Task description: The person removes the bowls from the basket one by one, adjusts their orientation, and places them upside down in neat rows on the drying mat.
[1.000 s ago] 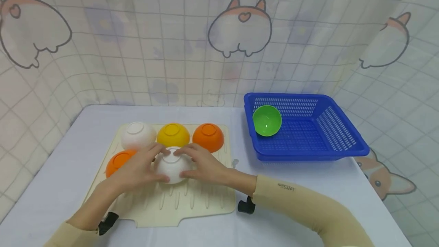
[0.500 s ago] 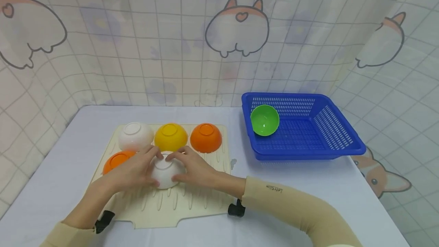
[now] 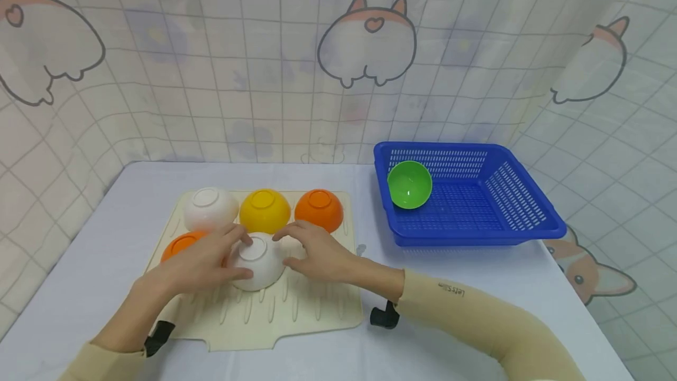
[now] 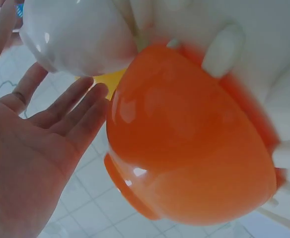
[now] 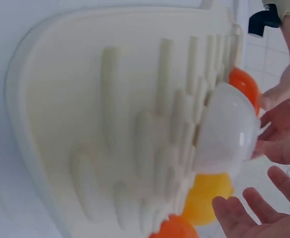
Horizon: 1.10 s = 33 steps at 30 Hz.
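An upside-down white bowl sits on the cream ridged draining board, in the front row. My left hand is at its left side, thumb and index finger lying against it. In the left wrist view the fingers are loosely extended between this white bowl and an orange bowl. My right hand is just right of the white bowl, fingers spread and relaxed, holding nothing. The right wrist view shows that hand's fingers apart from the bowl.
Behind stand an inverted white bowl, a yellow bowl and an orange bowl. The front-left orange bowl is partly hidden by my left hand. A blue basket at right holds a green bowl.
Both hands first brought the white bowl toward the front left of the board. Since then my right hand has let go and drawn back to the right; the left stays beside it.
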### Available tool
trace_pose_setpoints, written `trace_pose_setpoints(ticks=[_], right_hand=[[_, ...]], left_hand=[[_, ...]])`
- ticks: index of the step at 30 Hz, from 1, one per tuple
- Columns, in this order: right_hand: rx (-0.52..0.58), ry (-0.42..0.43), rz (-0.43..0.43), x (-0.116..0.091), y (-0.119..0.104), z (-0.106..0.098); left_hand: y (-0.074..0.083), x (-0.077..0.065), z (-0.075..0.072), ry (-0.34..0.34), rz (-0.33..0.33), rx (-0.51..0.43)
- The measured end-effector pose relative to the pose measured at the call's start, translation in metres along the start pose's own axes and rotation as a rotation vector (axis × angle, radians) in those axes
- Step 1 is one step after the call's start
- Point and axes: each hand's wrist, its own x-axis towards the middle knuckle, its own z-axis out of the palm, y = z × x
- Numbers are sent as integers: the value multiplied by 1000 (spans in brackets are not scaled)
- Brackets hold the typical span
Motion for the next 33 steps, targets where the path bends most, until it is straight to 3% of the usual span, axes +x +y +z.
trace_pose_setpoints(ticks=[8, 16, 20, 26, 30, 33], right_hand=[[47, 80, -37, -16, 7, -55], [28, 244, 85, -31, 28, -116], [0, 299, 182, -37, 44, -145], [91, 266, 347, -44, 77, -181], [133, 254, 412, -48, 96, -198], [135, 253, 464, -50, 109, -208]], left_hand=[[-11, 1, -12, 155, 12, -55], [-25, -4, -31, 271, -128, -111], [-33, -8, -40, 312, -244, -124], [-58, -14, -50, 300, -412, -220], [-75, -19, -55, 254, -480, -306], [-86, -23, -59, 218, -506, -312]])
